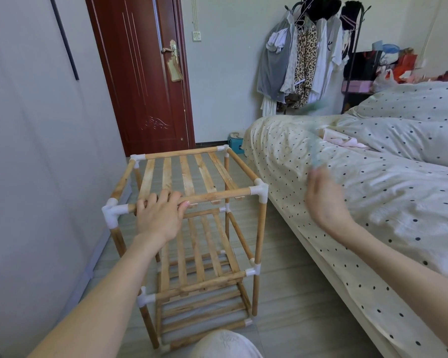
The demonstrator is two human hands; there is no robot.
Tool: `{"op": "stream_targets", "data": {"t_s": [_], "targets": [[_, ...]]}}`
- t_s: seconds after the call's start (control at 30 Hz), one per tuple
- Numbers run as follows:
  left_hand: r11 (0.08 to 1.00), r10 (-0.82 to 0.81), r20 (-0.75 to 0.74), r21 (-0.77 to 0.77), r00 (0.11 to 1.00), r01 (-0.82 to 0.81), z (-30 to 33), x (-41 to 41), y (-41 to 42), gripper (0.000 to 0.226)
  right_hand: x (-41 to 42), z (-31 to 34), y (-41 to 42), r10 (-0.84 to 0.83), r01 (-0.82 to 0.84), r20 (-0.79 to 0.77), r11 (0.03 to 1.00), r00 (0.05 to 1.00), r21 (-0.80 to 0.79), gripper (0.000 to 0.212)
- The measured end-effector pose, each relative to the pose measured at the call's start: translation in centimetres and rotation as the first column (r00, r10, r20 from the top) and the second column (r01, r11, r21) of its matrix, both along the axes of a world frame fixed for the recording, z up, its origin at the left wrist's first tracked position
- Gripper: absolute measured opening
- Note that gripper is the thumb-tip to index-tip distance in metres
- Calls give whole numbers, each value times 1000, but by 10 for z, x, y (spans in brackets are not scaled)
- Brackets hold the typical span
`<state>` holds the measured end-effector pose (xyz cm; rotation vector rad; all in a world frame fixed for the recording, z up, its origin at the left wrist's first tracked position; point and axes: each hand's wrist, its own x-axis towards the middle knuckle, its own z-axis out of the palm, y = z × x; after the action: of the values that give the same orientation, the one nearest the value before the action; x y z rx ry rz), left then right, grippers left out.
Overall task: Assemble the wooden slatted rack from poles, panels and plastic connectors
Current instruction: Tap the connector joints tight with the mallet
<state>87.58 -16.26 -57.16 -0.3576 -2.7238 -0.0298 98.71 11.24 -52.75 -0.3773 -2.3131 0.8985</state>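
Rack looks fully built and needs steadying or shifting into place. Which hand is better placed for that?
Left. The left hand already grips the rack's top front pole. The right hand is blurred, off beside the bed, touching no part of the rack.

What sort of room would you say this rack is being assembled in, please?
Most likely a bedroom: a bed with polka-dot bedding stands beside the rack, a coat stand hung with clothes is against the far wall, and a red-brown door is closed.
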Motion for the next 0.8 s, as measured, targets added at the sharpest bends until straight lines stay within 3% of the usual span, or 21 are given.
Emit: {"op": "stream_targets", "data": {"t_s": [0.07,0.1,0.13,0.17,0.2,0.23,0.27,0.3,0.37,0.4,0.5,0.6,0.7,0.8], "targets": [[1000,-2,9,6,1000,2,0,0,-1,44,3,-26,0,59,-127,491,986,869,106,31],[1000,-5,10,7,1000,5,0,-1,-1,44,5,-26,4,75,-161,555,981,828,109,34],[1000,-8,9,6,1000,8,0,-2,-1,44,2,-20,9,112,-186,514,978,851,96,37],[1000,-8,11,7,1000,8,0,-3,0,45,2,-10,10,136,-174,347,981,928,81,38],[1000,-6,14,8,1000,6,0,-3,0,45,1,-5,10,83,-88,84,995,993,50,38],[1000,-3,16,6,1000,3,0,-3,0,44,0,-4,11,8,-8,-116,1000,993,0,37],[1000,-3,16,3,1000,3,0,-2,1,44,2,-3,7,4,-7,-143,1000,990,-20,36],[1000,-5,16,5,1000,5,0,-2,0,43,2,-8,3,49,-49,24,999,998,8,36],[1000,-2,21,14,1000,2,0,-2,-1,42,3,-31,-1,110,-162,502,985,858,62,37],[1000,-3,21,4,1000,3,-1,-4,-1,42,1,-34,1,118,-180,577,982,808,51,36],[1000,-13,63,-1,998,13,4,-5,0,43,-7,-20,-5,116,-148,335,987,935,71,34],[997,-73,82,-7,994,74,7,-3,-6,42,-16,-11,-32,191,-205,125,973,973,103,32],[994,-96,75,-47,993,100,14,-1,-26,43,-25,-7,-60,326,-332,65,932,943,145,27],[1000,-9,80,-29,997,11,24,-2,-61,45,-36,-16,-82,429,-437,90,888,899,140,22]]}}
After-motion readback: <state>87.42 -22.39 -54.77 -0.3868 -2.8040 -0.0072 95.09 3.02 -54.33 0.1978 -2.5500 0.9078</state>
